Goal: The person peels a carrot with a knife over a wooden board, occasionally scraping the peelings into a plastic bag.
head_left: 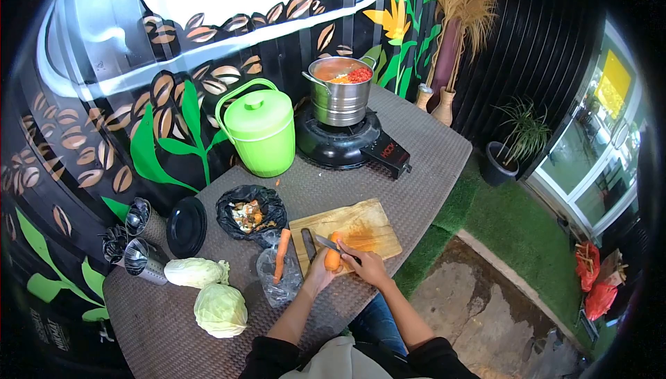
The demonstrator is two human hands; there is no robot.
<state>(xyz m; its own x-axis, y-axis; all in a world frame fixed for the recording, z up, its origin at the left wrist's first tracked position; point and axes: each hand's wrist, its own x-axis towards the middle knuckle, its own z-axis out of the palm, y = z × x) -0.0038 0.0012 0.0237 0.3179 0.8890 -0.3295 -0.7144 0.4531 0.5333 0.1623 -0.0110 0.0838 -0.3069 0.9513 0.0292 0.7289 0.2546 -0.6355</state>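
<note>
Down at the near edge of the wooden cutting board (pixel 361 230), the left hand (pixel 320 271) has its fingers clamped around a stub of carrot (pixel 333 257), holding it upright over the board's near corner. The right hand (pixel 364 264) is just beside it, fingers wrapped on the handle of a knife (pixel 327 242) whose blade reaches left, touching the carrot near its top. Orange smears mark the board around them.

Just left of the hands, a whole carrot (pixel 281 254) lies on a clear plastic bag (pixel 277 278), close to the board's edge. Beyond that sits a black bag of peelings (pixel 250 214), open at the top. Farther left on the bench (pixel 430 150) are two cabbages (pixel 218 308), a stack of black plates (pixel 186 226) and two metal cutlery holders (pixel 142 254).

Behind the board, well apart from the hands, a green lidded bucket (pixel 260 129) stands beside a black single-burner stove (pixel 340 143), which carries a steel pot (pixel 340 91) filled with orange and red chopped vegetables. Nothing lies between the hands and the board; the bags crowd only the left side.
</note>
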